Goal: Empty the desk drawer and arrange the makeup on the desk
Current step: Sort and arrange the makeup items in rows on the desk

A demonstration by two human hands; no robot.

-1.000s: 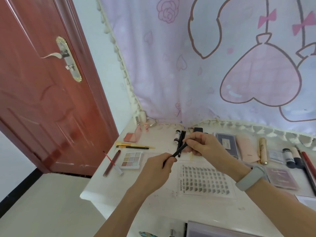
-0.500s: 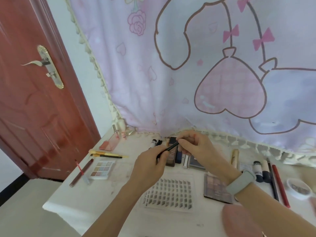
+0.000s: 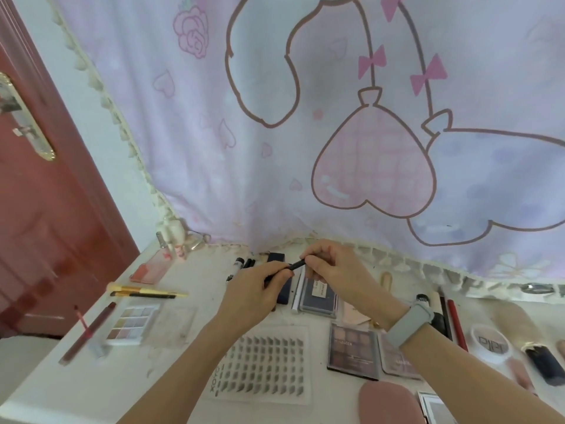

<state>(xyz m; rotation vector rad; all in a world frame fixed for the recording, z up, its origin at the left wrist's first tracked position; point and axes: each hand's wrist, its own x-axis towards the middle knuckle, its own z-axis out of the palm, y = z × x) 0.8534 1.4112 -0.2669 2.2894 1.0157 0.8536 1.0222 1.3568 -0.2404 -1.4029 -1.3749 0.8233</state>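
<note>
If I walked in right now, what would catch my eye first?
Probably the big pastel curtain with cartoon hearts and bows behind the desk. Below it, the left hand and right hand pinch a slim black pencil over rows of makeup.

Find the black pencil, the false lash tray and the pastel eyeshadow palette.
black pencil (image 3: 297, 264), head view, exposed shaft between the hands.
false lash tray (image 3: 263, 367), head view, middle of the lash rows.
pastel eyeshadow palette (image 3: 132, 324), head view, centre pans.
</note>
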